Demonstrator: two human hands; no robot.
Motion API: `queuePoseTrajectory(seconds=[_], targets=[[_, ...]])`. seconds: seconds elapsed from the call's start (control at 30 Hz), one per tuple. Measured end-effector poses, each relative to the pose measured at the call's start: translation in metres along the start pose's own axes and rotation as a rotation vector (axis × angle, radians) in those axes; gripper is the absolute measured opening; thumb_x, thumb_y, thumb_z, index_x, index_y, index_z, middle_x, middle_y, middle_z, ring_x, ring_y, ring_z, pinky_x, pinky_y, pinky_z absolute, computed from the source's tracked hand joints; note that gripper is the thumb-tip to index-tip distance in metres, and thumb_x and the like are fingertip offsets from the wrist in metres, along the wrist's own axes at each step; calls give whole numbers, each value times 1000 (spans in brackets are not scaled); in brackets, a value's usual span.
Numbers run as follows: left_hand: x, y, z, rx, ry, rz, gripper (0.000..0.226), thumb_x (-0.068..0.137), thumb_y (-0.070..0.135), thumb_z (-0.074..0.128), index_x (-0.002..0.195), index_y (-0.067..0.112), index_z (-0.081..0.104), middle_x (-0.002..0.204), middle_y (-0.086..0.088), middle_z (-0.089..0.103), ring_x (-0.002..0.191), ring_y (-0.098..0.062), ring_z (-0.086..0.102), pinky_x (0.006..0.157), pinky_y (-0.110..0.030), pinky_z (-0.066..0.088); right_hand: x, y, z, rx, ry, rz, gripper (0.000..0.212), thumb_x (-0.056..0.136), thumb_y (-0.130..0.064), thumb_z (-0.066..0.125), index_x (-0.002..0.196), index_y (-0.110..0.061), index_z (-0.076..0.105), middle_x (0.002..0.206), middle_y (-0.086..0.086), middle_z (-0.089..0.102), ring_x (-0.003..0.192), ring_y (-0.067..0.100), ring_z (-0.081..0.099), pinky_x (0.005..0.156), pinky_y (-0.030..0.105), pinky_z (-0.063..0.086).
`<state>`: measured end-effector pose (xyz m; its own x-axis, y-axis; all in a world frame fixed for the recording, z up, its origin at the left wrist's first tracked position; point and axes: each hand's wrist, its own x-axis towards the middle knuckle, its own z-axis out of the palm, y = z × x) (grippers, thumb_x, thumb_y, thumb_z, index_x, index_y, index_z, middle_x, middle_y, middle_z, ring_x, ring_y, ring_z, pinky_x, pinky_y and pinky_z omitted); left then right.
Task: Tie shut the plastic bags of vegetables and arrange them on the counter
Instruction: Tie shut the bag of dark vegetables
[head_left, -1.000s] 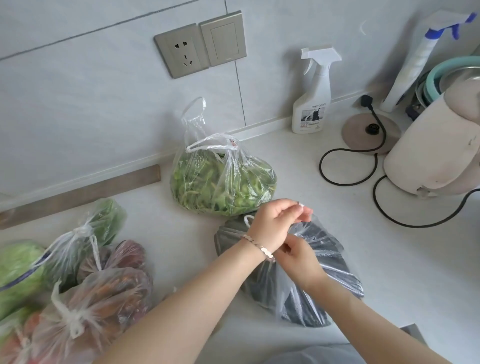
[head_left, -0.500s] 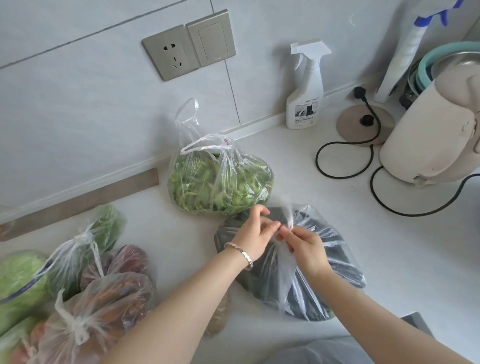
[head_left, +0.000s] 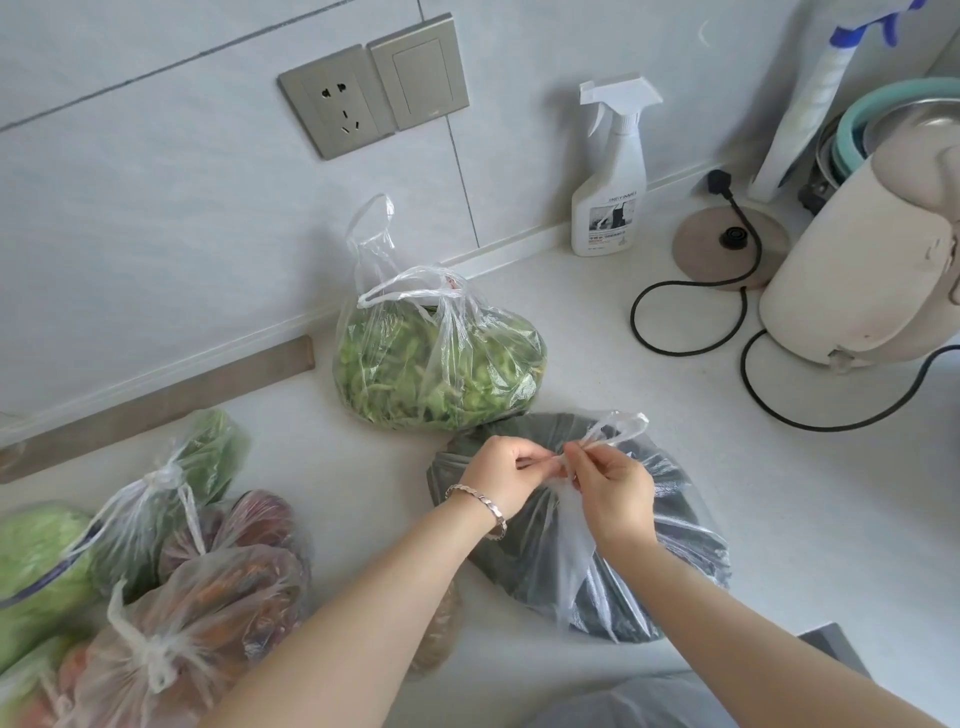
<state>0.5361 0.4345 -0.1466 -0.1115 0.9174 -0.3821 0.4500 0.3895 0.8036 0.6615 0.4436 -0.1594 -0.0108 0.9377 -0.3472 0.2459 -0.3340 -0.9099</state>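
**Knot station: handle strand runs left to right between two hands**

Nearest to us, at the left edge, lay a cluster of bags (head_left: 208, 613). We counted two visible knots and at least four bags, but they overlapped and an exact count could not be made. One brownish bag (head_left: 436, 639) lay partly hidden under the left forearm.

Next out, one dark bag (head_left: 680, 535) rested on the counter (head_left: 779, 519), its long axis running from far left to near right. Its handles (head_left: 618, 428) were gathered above its far end. The left hand (head_left: 501, 475) pinched them from the left with curled fingers. The right hand (head_left: 613, 493) pinched them from the right, directly over the bag body. The strand between the two hands ran left to right, so we judged that the coming pull would go outward along that line. Both hands were equally near the crossing. We could not confirm a finished knot.

Beyond the hands, touching the dark bag, stood one green bag (head_left: 436, 369), its loops loose and its mouth untied. It lay ahead of the left hand, the nearer of the two.

Farthest out, by the wall, were one white spray bottle (head_left: 610, 171), one blue-triggered spray bottle (head_left: 810, 104), one kettle (head_left: 872, 270) and one kettle base (head_left: 727, 244).
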Motion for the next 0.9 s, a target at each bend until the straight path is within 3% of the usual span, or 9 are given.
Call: queuePoseTrajectory(seconds=[0.17, 0.3, 0.37, 0.47, 0.57, 0.63, 0.73, 0.83, 0.9], targets=[[-1, 0, 4, 57, 17, -64, 19, 86, 22, 61, 85, 7, 71, 86, -7, 72, 71, -7, 60, 74, -24, 47, 15, -8, -3, -78, -35, 6, 10, 76, -19, 72, 76, -11, 67, 63, -1, 65, 55, 4, 55, 57, 17, 43], [-4, 4, 7, 69, 45, -116, 28, 87, 25, 59, 60, 17, 62, 54, 5, 54, 53, -9, 45, 57, -24, 36, 14, -17, -5, -59, -48, 28, 34, 73, -18, 75, 94, -16, 49, 65, -3, 60, 55, 7, 53, 52, 14, 38], [-4, 4, 6, 62, 55, -128, 34, 87, 23, 58, 55, 14, 52, 49, 2, 38, 50, -13, 31, 52, -26, 26, 9, -15, -5, -141, -85, -111, 22, 79, -13, 69, 97, -15, 58, 67, -3, 59, 58, 8, 52, 54, 11, 40], [-4, 6, 2, 20, 23, -151, 20, 85, 22, 58, 66, 15, 60, 59, -5, 47, 59, -15, 37, 59, -25, 32, 2, -9, -6, -361, -191, -370, 21, 83, -3, 59, 103, -6, 68, 85, 4, 59, 73, 15, 55, 70, 12, 41], [-5, 9, -1, 51, 6, -152, 26, 83, 15, 58, 58, 9, 61, 48, 0, 39, 46, -9, 31, 47, -19, 28, 1, -6, -6, -500, -247, -562, 27, 74, 10, 60, 96, 0, 70, 85, 16, 57, 69, 18, 52, 67, 10, 42], [-6, 10, -4, 74, -2, -129, 34, 82, 13, 58, 49, 12, 51, 48, 0, 31, 47, -11, 26, 43, -18, 22, 4, -5, -6, -585, -269, -603, 24, 72, 12, 58, 88, 1, 71, 83, 20, 55, 63, 26, 54, 62, 26, 49], [-9, 13, -5, 119, -35, -91, 25, 83, 17, 59, 60, 7, 60, 52, -2, 37, 53, -15, 30, 51, -25, 25, 10, -7, -4, -730, -291, -615, 14, 72, 10, 59, 78, 3, 70, 86, 21, 55, 53, 32, 57, 53, 37, 54], [-11, 14, -5, 150, -21, -61, 21, 84, 18, 60, 67, 7, 65, 49, 2, 41, 50, -10, 34, 52, -23, 29, 15, -5, -6, -753, -314, -667, 3, 68, 4, 66, 66, 3, 68, 76, 19, 58, 44, 28, 56, 45, 35, 54], [-12, 13, -5, 136, -4, -34, 22, 84, 18, 59, 69, 3, 65, 52, -1, 46, 53, -12, 37, 57, -26, 33, 15, -6, -9, -682, -320, -624, 6, 74, 2, 65, 74, 3, 71, 77, 20, 60, 55, 28, 57, 55, 34, 53]])
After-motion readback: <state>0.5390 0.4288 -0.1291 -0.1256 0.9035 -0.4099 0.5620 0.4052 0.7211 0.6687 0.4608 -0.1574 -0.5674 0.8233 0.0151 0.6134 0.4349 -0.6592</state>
